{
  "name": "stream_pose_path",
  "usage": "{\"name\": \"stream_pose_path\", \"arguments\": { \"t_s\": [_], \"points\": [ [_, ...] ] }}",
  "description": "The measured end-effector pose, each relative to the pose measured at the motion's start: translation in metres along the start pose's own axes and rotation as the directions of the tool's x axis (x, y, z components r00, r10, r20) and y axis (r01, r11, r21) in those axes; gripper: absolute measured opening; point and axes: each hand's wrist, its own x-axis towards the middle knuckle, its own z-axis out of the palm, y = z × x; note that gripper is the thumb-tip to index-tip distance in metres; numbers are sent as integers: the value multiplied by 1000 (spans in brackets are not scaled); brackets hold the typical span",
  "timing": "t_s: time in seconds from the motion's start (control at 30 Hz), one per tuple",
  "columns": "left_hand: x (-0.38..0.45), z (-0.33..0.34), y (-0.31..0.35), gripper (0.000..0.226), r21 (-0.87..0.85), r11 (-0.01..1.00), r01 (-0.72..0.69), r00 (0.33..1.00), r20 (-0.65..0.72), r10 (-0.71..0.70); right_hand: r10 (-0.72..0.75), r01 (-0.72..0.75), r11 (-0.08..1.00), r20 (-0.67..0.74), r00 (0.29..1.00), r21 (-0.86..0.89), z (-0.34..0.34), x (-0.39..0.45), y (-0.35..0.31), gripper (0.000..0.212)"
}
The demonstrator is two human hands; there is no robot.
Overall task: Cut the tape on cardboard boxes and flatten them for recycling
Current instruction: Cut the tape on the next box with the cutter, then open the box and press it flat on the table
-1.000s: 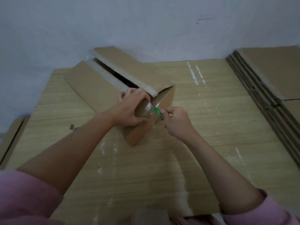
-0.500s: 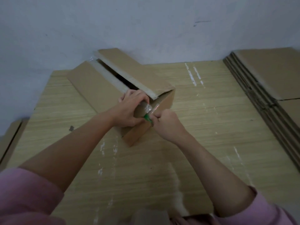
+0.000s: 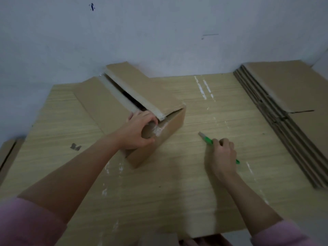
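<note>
A long brown cardboard box [image 3: 99, 103] lies on the wooden table [image 3: 159, 192], its two top flaps parted along the middle seam with a dark gap between them. Clear tape [image 3: 158, 130] still shines on the near end. My left hand [image 3: 140, 132] grips that near end, fingers curled over the top edge and thumb on the end face. My right hand [image 3: 221, 157] rests on the table to the right of the box and holds a green utility knife [image 3: 206, 138], its blade pointing up and left, away from the box.
A stack of flattened cardboard boxes [image 3: 292, 107] lies along the table's right side. More flat cardboard [image 3: 7, 157] leans beyond the left edge. A small dark scrap [image 3: 75, 147] lies on the table left of my forearm. A pale wall stands right behind the table.
My right hand has pulled the knife away from the taped end of the box and moved right and down onto the table. My left hand keeps its hold on the box end.
</note>
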Motion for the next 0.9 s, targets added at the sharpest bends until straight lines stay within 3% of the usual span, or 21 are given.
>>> {"name": "stream_pose_path", "arguments": {
  "t_s": [0.07, 0.13, 0.2, 0.27, 0.37, 0.5, 0.63, 0.67, 0.73, 0.8, 0.83, 0.87, 0.9],
  "points": [
    [-3, 1, 0, 56, -5, 1000, -13, 1000, 6, 13, 45, -43, 999, 63, 997, -25, -4, 1, -1, 35],
    [-5, 0, 2, 54, 7, 1000, -25, 1000, 13, 25, -16, 18, 994, -13, 1000, 109, -15, -4, -19, 36],
    [-5, -2, 5, 52, 29, 999, -31, 999, 9, 31, -209, 280, 893, -226, 951, 352, -24, -8, -47, 36],
    [-4, -8, 9, 53, 66, 997, -31, 999, -15, 32, -399, 550, 720, -396, 827, 423, -34, -10, -76, 38],
    [-4, -27, 19, 55, 132, 991, -13, 999, -33, 17, -582, 691, 581, -374, 722, 430, -47, -1, -107, 36],
    [-11, -61, 28, 56, 244, 970, -16, 991, -127, 49, -550, 693, 602, -423, 720, 395, -50, 10, -116, 51],
    [-13, -94, 29, 56, 177, 984, -29, 984, -166, 58, -452, 612, 716, -445, 773, 335, -60, 31, -127, 62],
    [-12, -103, 32, 59, 177, 984, 15, 992, -122, 7, -419, 559, 764, -412, 809, 322, -63, 38, -131, 64],
    [-10, -116, 34, 50, 188, 952, 241, 963, 77, -259, -322, 397, 858, -259, 910, 327, -70, 53, -138, 68],
    [-14, -117, 24, 38, 123, 854, 506, 797, 311, -517, -232, 246, 927, -85, 969, 283, -73, 65, -141, 74],
    [-19, -112, 16, 41, 102, 816, 569, 743, 361, -563, -210, 214, 950, -42, 977, 228, -72, 68, -141, 79],
    [-25, -106, 7, 49, 109, 813, 571, 741, 359, -568, -203, 201, 962, -6, 979, 183, -71, 71, -139, 83],
    [-29, -98, -6, 61, 163, 843, 513, 782, 316, -537, -196, 189, 968, 28, 980, 167, -70, 73, -138, 86]
  ]
}}
